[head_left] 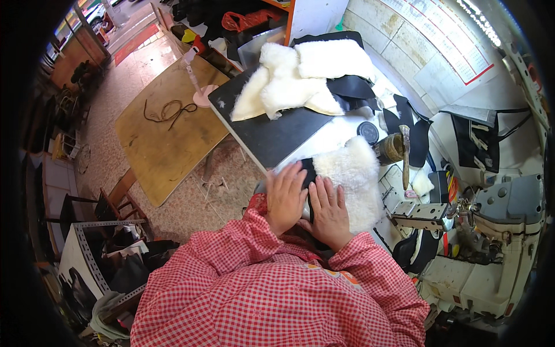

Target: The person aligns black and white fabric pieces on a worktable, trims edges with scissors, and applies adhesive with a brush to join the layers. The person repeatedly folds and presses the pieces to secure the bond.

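Fleece piece [350, 173], white and woolly with a black leather edge, lay on the white worktable [329, 136], its long axis running from the person toward the round black tin [367, 132]. Left hand [284, 198] and right hand [328, 211] pressed flat on it, fingers spread, gripping nothing.

Sleeves [277, 289] — red-and-white small check, with an orange trim band near the right cuff. Fleece piece [352, 173] under the hands: cream-white pile, black backing showing at its left edge. Stacked fleece pieces [300, 78]: same cream-white, on black sheet material [272, 136]. Counter [335, 136]: white. Round lid [367, 132]: black. Hammer [404, 153]: dull grey head, brown handle. Sewing machine [497, 243] — off-white body, grey top, stained. Low board table [167, 133]: tan, with a dark cord on it. Floor [191, 205]: speckled beige-pink. Wall tiles [399, 40]: white.
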